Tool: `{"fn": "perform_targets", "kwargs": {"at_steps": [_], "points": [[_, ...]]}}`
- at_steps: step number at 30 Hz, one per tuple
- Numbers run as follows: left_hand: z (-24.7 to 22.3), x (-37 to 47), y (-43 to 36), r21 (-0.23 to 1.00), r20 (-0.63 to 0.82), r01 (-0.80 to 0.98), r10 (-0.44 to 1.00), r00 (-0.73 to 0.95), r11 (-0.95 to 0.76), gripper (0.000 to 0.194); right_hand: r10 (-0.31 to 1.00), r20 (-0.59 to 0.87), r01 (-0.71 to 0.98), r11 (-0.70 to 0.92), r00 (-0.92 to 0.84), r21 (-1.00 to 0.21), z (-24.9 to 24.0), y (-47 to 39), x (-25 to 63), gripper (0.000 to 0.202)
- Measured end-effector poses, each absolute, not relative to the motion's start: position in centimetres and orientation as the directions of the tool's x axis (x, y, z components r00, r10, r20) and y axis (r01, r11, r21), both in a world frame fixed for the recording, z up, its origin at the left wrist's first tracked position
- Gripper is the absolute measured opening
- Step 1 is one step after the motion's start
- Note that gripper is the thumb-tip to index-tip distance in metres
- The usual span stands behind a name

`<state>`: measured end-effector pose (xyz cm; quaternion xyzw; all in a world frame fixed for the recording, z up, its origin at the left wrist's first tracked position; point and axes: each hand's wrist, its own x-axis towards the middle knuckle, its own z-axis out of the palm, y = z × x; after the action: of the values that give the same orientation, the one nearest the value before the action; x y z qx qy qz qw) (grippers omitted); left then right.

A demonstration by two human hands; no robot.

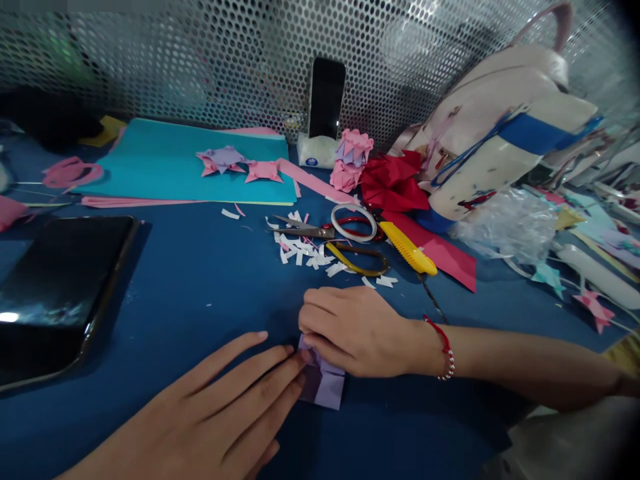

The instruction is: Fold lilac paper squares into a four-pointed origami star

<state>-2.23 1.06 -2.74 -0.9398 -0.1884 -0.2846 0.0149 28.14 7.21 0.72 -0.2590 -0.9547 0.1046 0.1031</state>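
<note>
A small piece of folded purple paper (pixel 327 390) lies on the blue table, low in the middle of the head view. My left hand (pixel 215 407) rests flat with its fingers stretched out, the fingertips on the paper's left side. Over the paper's upper edge, my right hand (pixel 355 330) is closed, its fingers curled and pressed onto the paper. Part of the paper is hidden under both hands. Just beyond the right hand lie scissors (pixel 305 230), white paper scraps (pixel 303 252) and a yellow cutter (pixel 407 248).
A large black phone or tablet (pixel 60 287) lies at left. Blue paper sheets (pixel 165 160) hold folded paper pieces (pixel 223 160). A phone (pixel 327 97) stands upright against the perforated metal panel (pixel 240 60). At right are red folded paper (pixel 395 183), a tumbler (pixel 493 163) and a bag (pixel 480 87).
</note>
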Motion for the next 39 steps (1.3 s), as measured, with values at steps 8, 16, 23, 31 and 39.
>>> {"fn": "perform_targets", "kwargs": {"at_steps": [8, 16, 23, 31, 39], "points": [[-2.6, -2.0, 1.2, 0.109, 0.543, 0.358, 0.357, 0.760, -0.927, 0.038, 0.520, 0.149, 0.481, 0.845, -0.841, -0.232, 0.8, 7.0, 28.0, 0.040], [-2.1, -1.8, 1.8, 0.154, 0.543, 0.342, 0.369, 0.754, -0.927, 0.047, 0.527, 0.145, 0.500, 0.846, -0.838, -0.184, 0.6, 7.0, 28.1, 0.040], [-2.6, -2.4, 1.6, 0.185, 0.521, 0.364, 0.405, 0.751, -0.913, 0.040, 0.510, 0.226, 0.475, 0.858, -0.830, -0.195, 0.0, 7.5, 28.4, 0.037], [-4.1, -3.5, 1.3, 0.102, 0.474, 0.360, 0.364, 0.802, -0.927, 0.049, 0.517, 0.186, 0.487, 0.854, -0.836, -0.186, -0.2, 7.6, 28.1, 0.032], [-3.7, -3.5, 1.2, 0.144, 0.488, 0.368, 0.390, 0.781, -0.918, 0.046, 0.516, 0.126, 0.505, 0.856, -0.847, -0.109, 0.4, 7.2, 27.8, 0.029]]}}
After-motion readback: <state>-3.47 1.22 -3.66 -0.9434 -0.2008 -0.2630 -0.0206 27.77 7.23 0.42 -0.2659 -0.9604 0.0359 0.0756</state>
